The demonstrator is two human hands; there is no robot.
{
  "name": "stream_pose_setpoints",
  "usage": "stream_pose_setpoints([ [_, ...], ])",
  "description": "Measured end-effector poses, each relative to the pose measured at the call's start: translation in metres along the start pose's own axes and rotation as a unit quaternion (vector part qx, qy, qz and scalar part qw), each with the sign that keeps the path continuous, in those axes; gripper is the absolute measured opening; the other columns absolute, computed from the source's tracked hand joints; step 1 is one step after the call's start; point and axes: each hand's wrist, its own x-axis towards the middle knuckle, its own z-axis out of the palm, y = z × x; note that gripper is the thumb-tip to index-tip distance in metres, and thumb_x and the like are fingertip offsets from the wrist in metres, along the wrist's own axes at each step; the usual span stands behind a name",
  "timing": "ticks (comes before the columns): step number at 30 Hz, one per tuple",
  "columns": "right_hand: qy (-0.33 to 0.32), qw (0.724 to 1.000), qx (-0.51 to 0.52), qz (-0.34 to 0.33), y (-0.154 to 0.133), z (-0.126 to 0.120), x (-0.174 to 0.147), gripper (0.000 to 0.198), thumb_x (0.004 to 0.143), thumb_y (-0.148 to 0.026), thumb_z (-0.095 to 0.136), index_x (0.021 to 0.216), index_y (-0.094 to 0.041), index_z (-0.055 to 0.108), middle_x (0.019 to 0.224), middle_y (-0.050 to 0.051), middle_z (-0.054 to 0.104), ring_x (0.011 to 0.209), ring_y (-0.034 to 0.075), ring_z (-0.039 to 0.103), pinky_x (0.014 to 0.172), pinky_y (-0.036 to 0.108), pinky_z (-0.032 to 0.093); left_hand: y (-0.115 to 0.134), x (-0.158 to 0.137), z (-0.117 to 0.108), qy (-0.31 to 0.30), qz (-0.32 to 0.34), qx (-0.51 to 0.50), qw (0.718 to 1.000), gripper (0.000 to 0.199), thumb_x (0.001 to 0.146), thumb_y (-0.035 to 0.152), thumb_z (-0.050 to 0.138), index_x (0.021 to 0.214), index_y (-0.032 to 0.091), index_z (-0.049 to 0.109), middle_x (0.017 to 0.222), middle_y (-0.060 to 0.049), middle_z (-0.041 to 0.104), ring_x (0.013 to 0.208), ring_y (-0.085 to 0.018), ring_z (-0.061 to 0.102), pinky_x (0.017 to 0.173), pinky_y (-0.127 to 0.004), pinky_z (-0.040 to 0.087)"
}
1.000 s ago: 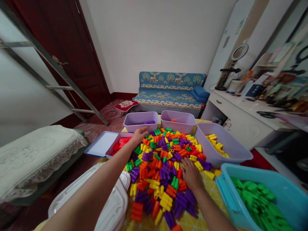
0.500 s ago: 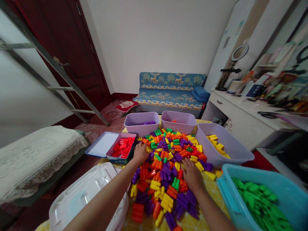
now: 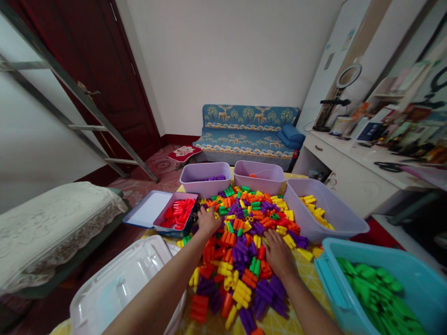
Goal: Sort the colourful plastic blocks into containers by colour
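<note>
A heap of plastic tube-shaped building blocks [image 3: 240, 251] in orange, yellow, purple and green lies in front of me. At the heap's left side, my left hand [image 3: 208, 222] reaches down with its fingers apart over the blocks; its fingertips are partly hidden, and a yellow block shows by its thumb side. My right hand [image 3: 279, 253] rests palm down on the heap's right side, fingers stretched out, touching blocks near a yellow one. Just left of my left hand stands an open case [image 3: 159, 227] with red blocks [image 3: 179, 213] in it.
Lilac bins stand behind the heap: one with purple blocks [image 3: 206, 187], one with a few orange [image 3: 260, 184], and one with yellow at right [image 3: 335, 228]. A turquoise bin [image 3: 335, 288] holds green blocks. A white lid [image 3: 118, 284] lies front left on the yellow tablecloth [image 3: 309, 274].
My left hand has shifted slightly right, away from the red case's edge, uncovering green and yellow blocks left of its forearm. My right hand has stayed in place.
</note>
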Motion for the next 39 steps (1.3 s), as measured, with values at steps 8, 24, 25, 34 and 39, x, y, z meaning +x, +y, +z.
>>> stream_pose_setpoints([
  [8, 0.008, 1.0, 0.001, 0.0, 0.0, 0.001, 0.0, 0.041, 0.095, -0.024, 0.041, 0.129, -0.014, 0.061, 0.139, 0.012, 0.057, 0.131, 0.027, 0.048, 0.109, 0.042, 0.04, 0.0, -0.001, 0.008, 0.04, -0.008, -0.028, 0.999, 0.063, 0.082, 0.043, 0.06, 0.139, 0.021, 0.048, 0.142, -0.02, 0.043, 0.129, -0.036, 0.045, 0.106, -0.042, 0.033],
  [24, -0.011, 1.0, 0.002, 0.008, -0.002, -0.003, 0.0, 0.041, 0.095, -0.025, 0.041, 0.13, -0.014, 0.06, 0.14, 0.013, 0.056, 0.133, 0.026, 0.046, 0.111, 0.041, 0.037, 0.001, 0.009, -0.002, 0.005, 0.179, -0.312, 0.933, 0.037, 0.089, 0.021, 0.037, 0.114, 0.016, 0.064, 0.099, -0.007, 0.073, 0.091, -0.019, 0.069, 0.081, -0.03, 0.054],
  [25, -0.01, 1.0, 0.003, 0.008, -0.002, -0.003, 0.0, 0.041, 0.095, -0.025, 0.041, 0.13, -0.014, 0.06, 0.14, 0.013, 0.056, 0.133, 0.026, 0.046, 0.111, 0.041, 0.037, 0.001, 0.014, -0.005, 0.037, 0.172, -0.255, 0.951, 0.04, 0.087, 0.016, 0.037, 0.119, 0.016, 0.062, 0.11, -0.008, 0.071, 0.101, -0.019, 0.067, 0.088, -0.03, 0.052],
  [34, 0.003, 1.0, 0.004, 0.0, 0.001, 0.001, 0.0, 0.04, 0.096, -0.026, 0.04, 0.128, -0.016, 0.061, 0.139, 0.011, 0.057, 0.132, 0.025, 0.047, 0.11, 0.039, 0.038, 0.001, 0.059, -0.001, 0.02, 0.057, 0.006, 0.998, 0.042, 0.083, 0.014, 0.049, 0.123, 0.007, 0.057, 0.121, -0.025, 0.062, 0.116, -0.032, 0.059, 0.1, -0.041, 0.042],
  [39, -0.001, 1.0, 0.0, 0.004, 0.0, 0.0, 0.0, 0.04, 0.095, -0.024, 0.04, 0.128, -0.016, 0.061, 0.139, 0.012, 0.056, 0.132, 0.025, 0.047, 0.111, 0.039, 0.038, 0.001, 0.056, 0.004, 0.019, 0.057, 0.054, 0.997, 0.045, 0.088, 0.023, 0.046, 0.131, 0.01, 0.051, 0.127, -0.026, 0.058, 0.124, -0.034, 0.052, 0.103, -0.044, 0.036],
])
